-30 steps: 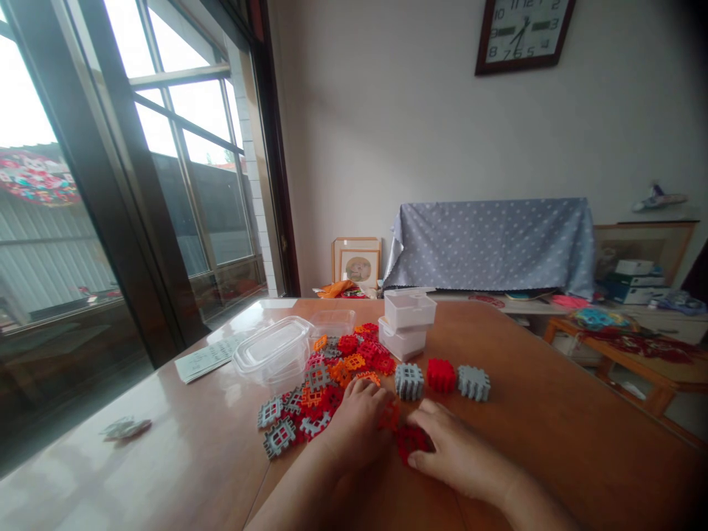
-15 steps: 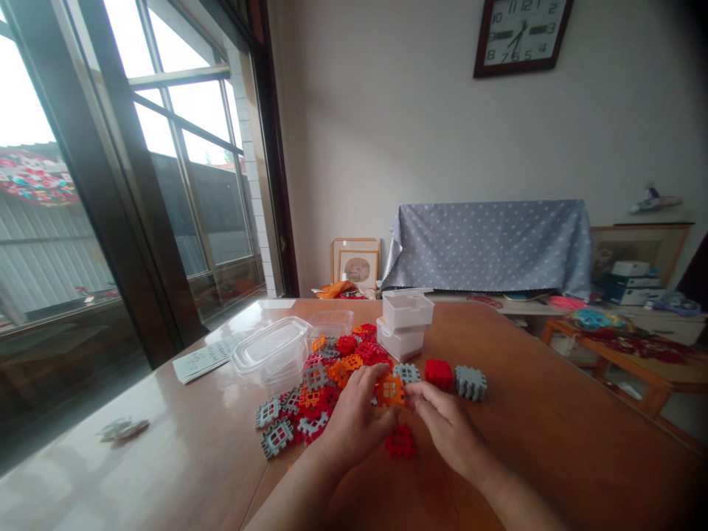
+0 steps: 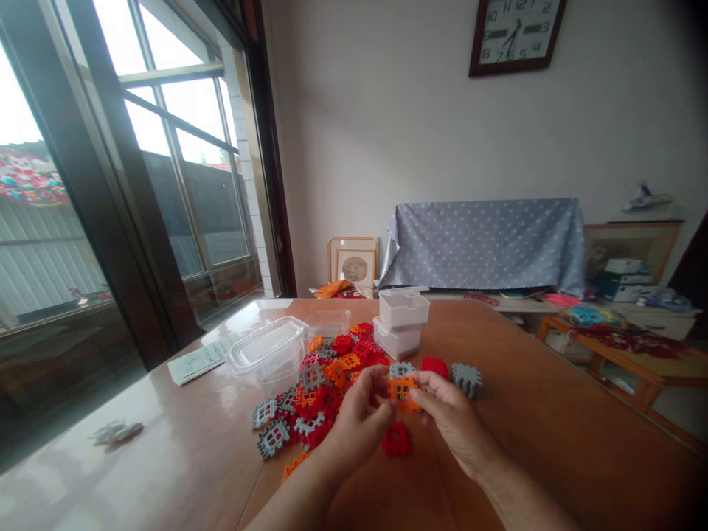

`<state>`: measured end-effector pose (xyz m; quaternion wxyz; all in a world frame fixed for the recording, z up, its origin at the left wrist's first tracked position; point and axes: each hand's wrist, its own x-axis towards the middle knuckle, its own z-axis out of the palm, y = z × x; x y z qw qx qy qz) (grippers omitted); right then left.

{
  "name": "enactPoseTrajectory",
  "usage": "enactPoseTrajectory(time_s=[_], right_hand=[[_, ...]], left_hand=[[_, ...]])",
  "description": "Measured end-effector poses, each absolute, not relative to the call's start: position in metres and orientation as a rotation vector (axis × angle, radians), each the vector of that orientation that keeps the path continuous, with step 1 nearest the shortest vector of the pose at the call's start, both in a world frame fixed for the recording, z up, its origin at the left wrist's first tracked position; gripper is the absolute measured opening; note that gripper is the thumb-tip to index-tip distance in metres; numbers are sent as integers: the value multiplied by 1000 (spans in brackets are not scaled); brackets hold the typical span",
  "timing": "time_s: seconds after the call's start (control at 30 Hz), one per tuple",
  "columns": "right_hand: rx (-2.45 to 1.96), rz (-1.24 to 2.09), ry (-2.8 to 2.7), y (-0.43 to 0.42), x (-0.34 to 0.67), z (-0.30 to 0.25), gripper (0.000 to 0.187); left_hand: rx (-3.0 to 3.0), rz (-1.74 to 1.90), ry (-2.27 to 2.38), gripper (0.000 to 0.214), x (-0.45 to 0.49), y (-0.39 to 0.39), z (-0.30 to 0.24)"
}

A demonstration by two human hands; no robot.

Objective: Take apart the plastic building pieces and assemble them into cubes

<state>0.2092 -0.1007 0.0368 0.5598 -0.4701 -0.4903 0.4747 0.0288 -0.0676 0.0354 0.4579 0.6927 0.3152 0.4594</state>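
Note:
An orange window-patterned building block [image 3: 403,394] with notched edges is held up between my two hands. My left hand [image 3: 361,413] is closed on its left side, fingers curled. On its right side, my right hand [image 3: 452,414] pinches it between thumb and fingers. Just below lies a red block [image 3: 397,439] on the table. Beyond the held block is a grey window block [image 3: 401,369], partly hidden. A red stack of blocks [image 3: 434,367] and a grey stack of blocks [image 3: 467,379] stand to the right. A mixed pile of red, orange and grey blocks [image 3: 310,377] spreads left.
Two white plastic boxes [image 3: 403,310] are stacked behind the pile. Clear plastic containers [image 3: 269,346] lie to the left, beside a printed paper [image 3: 200,359]. A small crumpled plastic packet [image 3: 117,432] sits near the left edge of the wooden table [image 3: 182,457].
My right hand has come in and now grips the orange block's right side. The block has shifted slightly toward the right. An orange block at the pile's near edge has come into view.

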Motion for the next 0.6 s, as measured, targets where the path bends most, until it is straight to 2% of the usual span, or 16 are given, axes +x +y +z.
enactPoseTrajectory(time_s=[0.1,0.23,0.37,0.47,0.6], right_hand=[[-1115,1126,-1179,-100,211,34,37],[-1148,1111,-1241,-99,214,34,37],[-1196,876,-1341,-99,217,37,37],[-1190,820,-1449,-100,216,36,34],[-1202,983,-1536,-103,213,34,41]], left_hand=[[1398,1056,657,34,30,-63,34],[1272,997,657,29,28,-61,36],[1259,958,659,19,26,-61,40],[1282,893,644,22,25,-62,39],[1246,870,631,32,26,-63,37]])
